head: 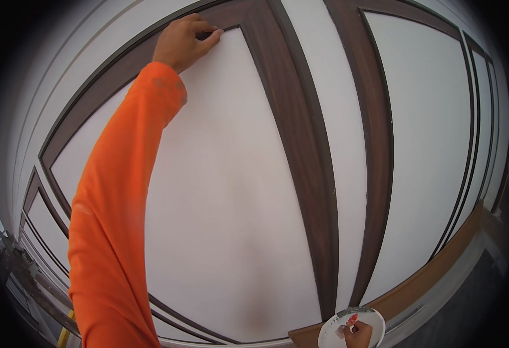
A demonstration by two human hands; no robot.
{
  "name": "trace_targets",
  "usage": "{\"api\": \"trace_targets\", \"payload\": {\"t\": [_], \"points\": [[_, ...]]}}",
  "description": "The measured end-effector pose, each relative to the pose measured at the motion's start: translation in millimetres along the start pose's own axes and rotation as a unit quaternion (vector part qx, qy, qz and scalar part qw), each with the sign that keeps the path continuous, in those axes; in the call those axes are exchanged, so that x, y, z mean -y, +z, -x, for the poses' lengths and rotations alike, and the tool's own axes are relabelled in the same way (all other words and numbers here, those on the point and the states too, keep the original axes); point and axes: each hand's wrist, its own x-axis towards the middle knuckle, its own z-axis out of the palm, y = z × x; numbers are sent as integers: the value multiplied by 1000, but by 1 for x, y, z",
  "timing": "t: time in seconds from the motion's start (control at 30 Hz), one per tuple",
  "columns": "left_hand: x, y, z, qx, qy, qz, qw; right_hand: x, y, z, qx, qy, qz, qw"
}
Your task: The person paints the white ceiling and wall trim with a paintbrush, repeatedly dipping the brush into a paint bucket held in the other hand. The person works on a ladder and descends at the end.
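My left hand (pixel 189 41), in an orange sleeve (pixel 115 182), reaches up to the dark brown wood-look moulding (pixel 289 108) on a white wall panel (pixel 219 187). Its thumb and fingertips meet at the inner edge of the top strip, near the corner; whether they pinch something small is not clear. Low in the view, my right hand (pixel 359 336) is over a round white container (pixel 380 319) with smeared marks inside. Its curled fingers are at a small red object (pixel 352 319), whose kind I cannot make out.
A second brown-framed panel (pixel 424 108) is on the right, beyond a white wall strip (pixel 341 130). A brown ledge or board (pixel 428 278) runs along the lower right. At lower left are a yellow upright piece (pixel 66 330) and grey metal parts (pixel 24 269).
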Motion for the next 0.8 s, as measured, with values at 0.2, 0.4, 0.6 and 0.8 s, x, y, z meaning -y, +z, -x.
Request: {"api": "trace_targets", "payload": {"t": [0.2,0.4,0.6,0.8], "points": [[-4,7,0,-24,10,-21,999,-10,5,-3,17,20,39,999],[-8,16,-6,-46,96,-94,990,-32,-5,-8,-12,17,32,999],[-31,61,-23,-27,150,-115,982,-45,-71,-31,8,17,38,999],[-51,70,-38,-22,156,-112,981,-52,-88,-42,18,18,41,999]]}}
